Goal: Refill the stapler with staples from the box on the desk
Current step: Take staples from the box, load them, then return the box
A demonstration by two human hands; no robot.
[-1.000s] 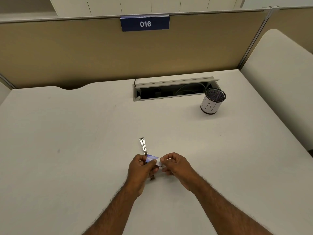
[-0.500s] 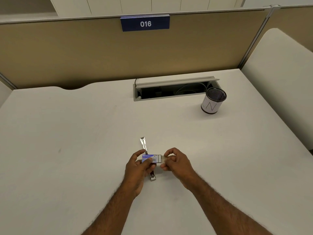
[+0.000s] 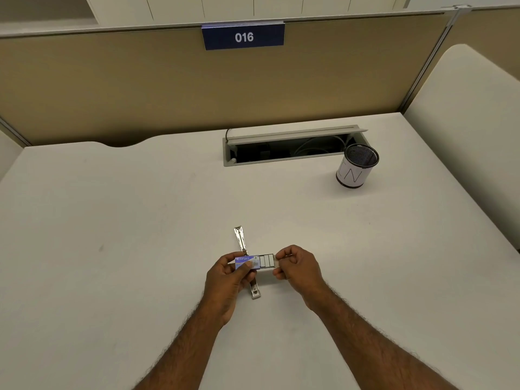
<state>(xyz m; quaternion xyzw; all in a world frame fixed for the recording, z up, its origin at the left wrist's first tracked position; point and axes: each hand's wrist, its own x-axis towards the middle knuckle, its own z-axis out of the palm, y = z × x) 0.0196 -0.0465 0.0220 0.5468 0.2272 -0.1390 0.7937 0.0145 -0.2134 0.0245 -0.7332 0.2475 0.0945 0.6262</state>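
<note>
A wide pale surface [image 3: 140, 235] fills a partitioned cubicle, its beige divider carrying a blue number sign [image 3: 243, 37] reading 016. Toward the back, an open cable hatch [image 3: 287, 149] sits just left of a mesh pen cup [image 3: 356, 167], well apart from the work. At the near middle, a person's left hand [image 3: 228, 280] grips the blue sleeve of a small staple box [image 3: 247, 262], fingers closed around it, while the right hand [image 3: 298, 267] pinches the end of the inner tray [image 3: 267, 260], drawn partway out to the right so that rows of staples show. Directly beneath the raised box lies the metal stapler [image 3: 244, 258], flipped open and stretched flat, one end pointing away and the other toward the person. The step in hand appears to be opening the box; no staples have yet been taken out. The next move likely calls for lifting one strip cleanly from the tray without breaking it, then laying it into the stapler's open channel.
</note>
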